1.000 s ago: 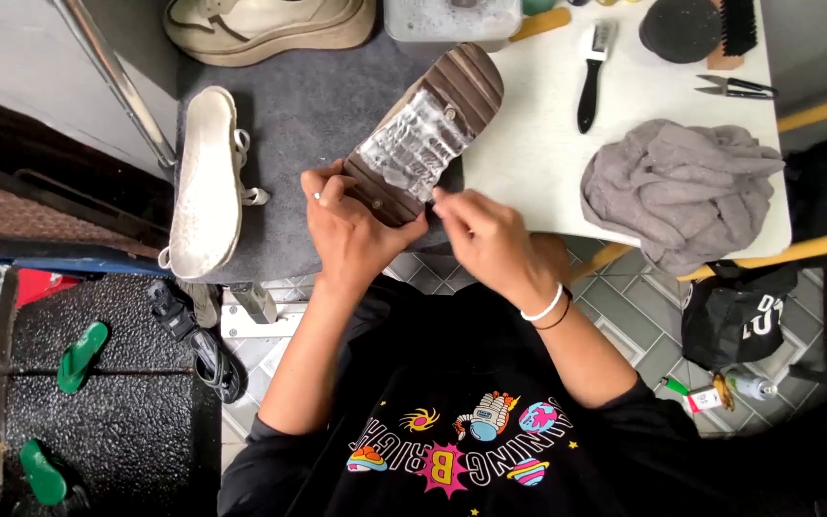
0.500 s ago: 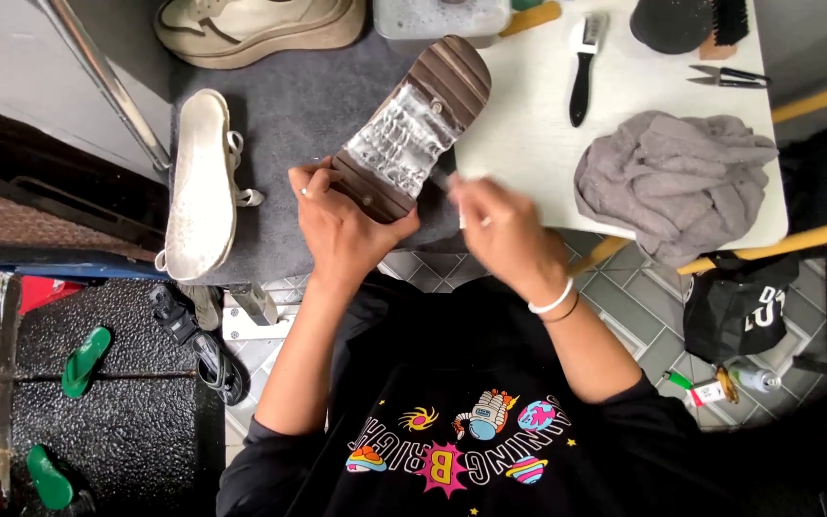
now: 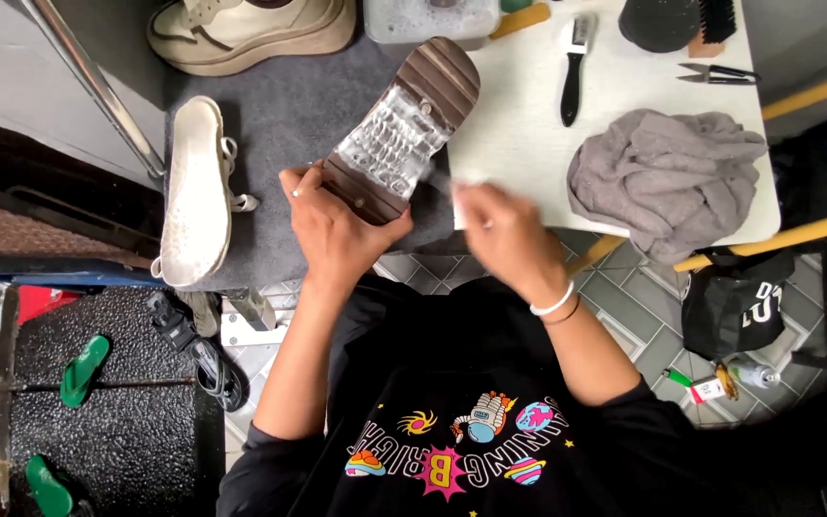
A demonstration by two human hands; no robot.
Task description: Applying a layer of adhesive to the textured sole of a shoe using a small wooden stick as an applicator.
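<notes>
A brown shoe point(image 3: 396, 134), turned sole up, is gripped at its heel end by the left hand point(image 3: 337, 222), whose fingers are wrapped around the lower edge. The sole's middle is covered with a glossy, clear film, and its ribbed toe end is pointed away toward the top of the tabletop point(image 3: 519, 124). The right hand point(image 3: 500, 235) is blurred just beside the shoe's right edge; something pale seems to be pinched in its fingers, but whether they are closed on anything cannot be told. A white band is worn on the right wrist.

The shoe is held over a grey mat point(image 3: 289, 124). To its left, a white sandal point(image 3: 193, 191) is laid on its side. A cream platform shoe point(image 3: 251, 33) is placed at the mat's far edge. On the white surface, a black-handled brush point(image 3: 571, 72), a crumpled grey cloth point(image 3: 667, 177) and scissors point(image 3: 720, 74) are seen.
</notes>
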